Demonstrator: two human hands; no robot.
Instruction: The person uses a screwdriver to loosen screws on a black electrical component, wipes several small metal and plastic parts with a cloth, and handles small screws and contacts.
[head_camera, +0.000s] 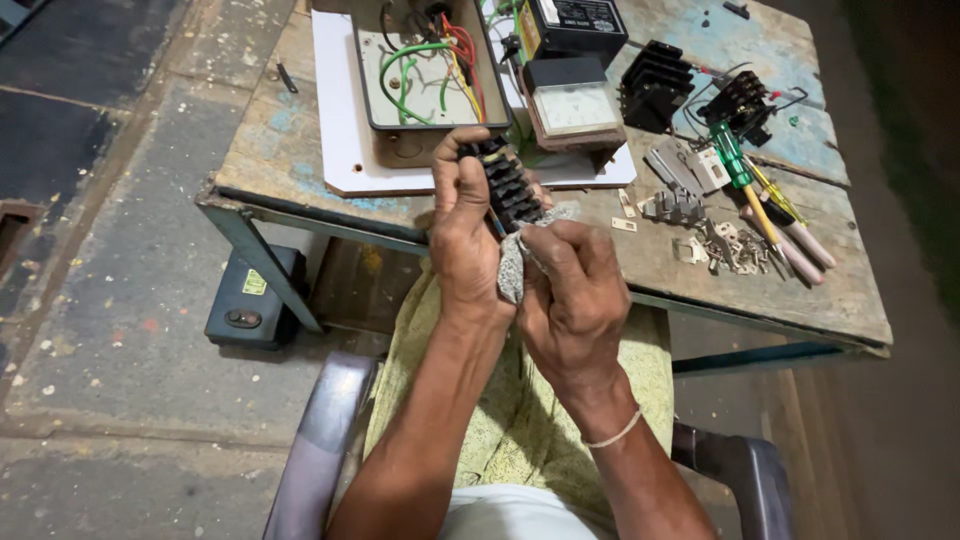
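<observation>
While the left hand (462, 235) grips a black ribbed terminal block (507, 185), the right hand (572, 300) rubs it with a grey rag (515, 262).

As far as the head view shows, the wiping is mid-way: the block sits upright over the lap, just off the tabletop (300, 130) edge, left fingers curled tight round its side, right fingers pinching the rag against its lower end. At twelve o'clock an opened metal box (425, 75) shows loose coloured wires; at two o'clock lie a second black block (655, 85), metal strips (675, 205) and a green-handled screwdriver (735, 160), all apart, so reassembly looks left to do.
</observation>
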